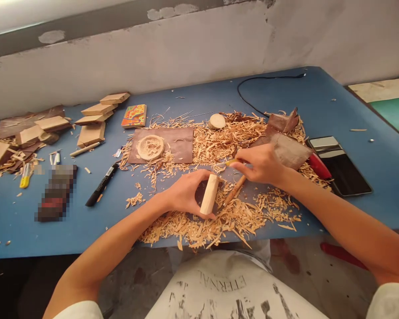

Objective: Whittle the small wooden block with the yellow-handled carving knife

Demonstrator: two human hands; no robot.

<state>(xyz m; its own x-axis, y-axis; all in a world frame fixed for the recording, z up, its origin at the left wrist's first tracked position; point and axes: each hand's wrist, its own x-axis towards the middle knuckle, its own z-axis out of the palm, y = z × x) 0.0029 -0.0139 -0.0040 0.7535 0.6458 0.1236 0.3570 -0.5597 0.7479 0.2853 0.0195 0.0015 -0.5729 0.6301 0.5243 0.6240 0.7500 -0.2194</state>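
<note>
Pale wooden block (209, 194) held between thumb and fingers of worker's left hand (187, 190) | right hand (261, 163), curled closed on yellow-handled tool (232, 162), just beyond block's right | shavings (234, 221) around

The wooden piece (209, 196) you hold is pale cream, and the tool (232, 162) you grip shows yellow. You have golden-tan shavings (193, 230) against a plain blue table (69, 237). The stick (234, 191) is reddish brown, the flat sheet (182, 138) a duller brown. Your small square block (134, 116) carries a swirling pattern of red, orange, yellow and green. Your marker (102, 185) is black with pale lettering, the phone (349, 175) black, the handle (320, 167) bright red. Your off-white shirt (216, 294) bears dark lettering and blotchy blackish print.
</note>
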